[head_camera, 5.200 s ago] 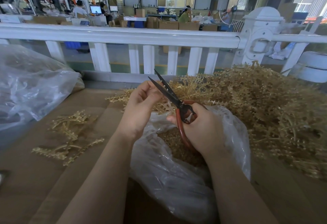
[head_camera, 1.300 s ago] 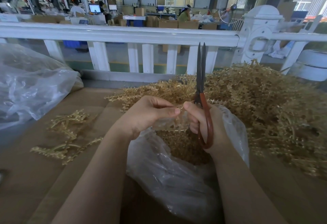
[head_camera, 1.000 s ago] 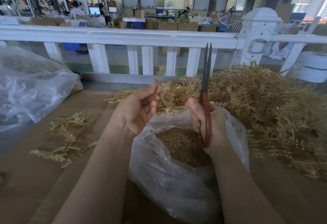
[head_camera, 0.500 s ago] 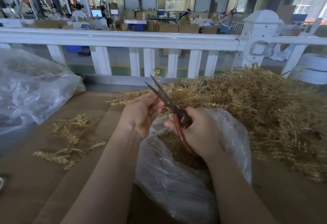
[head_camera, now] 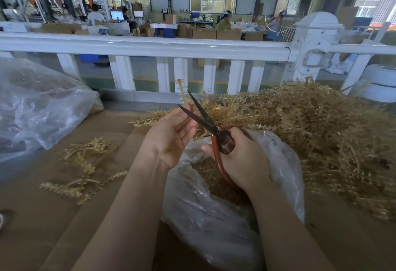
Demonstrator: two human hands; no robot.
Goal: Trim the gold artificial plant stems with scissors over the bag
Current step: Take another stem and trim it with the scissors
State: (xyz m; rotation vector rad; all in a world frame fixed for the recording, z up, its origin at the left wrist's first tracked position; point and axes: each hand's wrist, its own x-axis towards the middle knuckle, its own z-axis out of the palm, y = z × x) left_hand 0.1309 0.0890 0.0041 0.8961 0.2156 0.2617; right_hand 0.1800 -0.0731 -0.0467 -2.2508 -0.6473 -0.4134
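- Forearms reached in from the bottom edge over a clear plastic bag that lay open on the brown cardboard-covered bench, gold trimmings showing inside its mouth.
- Right hand curled round the red handles of the scissors, just above the bag's opening; the dark blades stood parted, pointing up and to the left.
- Left hand was palm-up beside the blades, its fingertips pinching a single gold stem that rose upright, with the blades passing either side of the stem's lower part.
- Small heap of gold sprigs lay on the bench to the left of the arms, well apart from the bag.
- Large pile of gold plant stems covered the bench to the right and behind the hands, touching the bag's far rim.
- Second crumpled clear bag sat at the far left of the bench.
- White railing ran across behind the bench, and beyond it a workshop with cardboard boxes, monitors and seated people.
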